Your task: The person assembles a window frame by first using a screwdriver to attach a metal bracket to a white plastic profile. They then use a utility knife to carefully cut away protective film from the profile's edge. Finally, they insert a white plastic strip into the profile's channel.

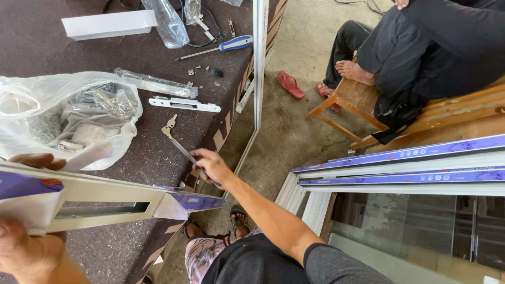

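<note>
Two hands are at work. A thin metal rod [181, 148] with a toothed end is pinched in the right hand [209, 166], its tip lying on the dark tabletop [31, 47]. The left hand [23, 247] is closed around a pale window frame bar [100, 202] with a slot. For a clean fit, the rod is best kept level with the slot. A plastic bag [63, 113] and a screwdriver [221, 47] lie beyond.
</note>
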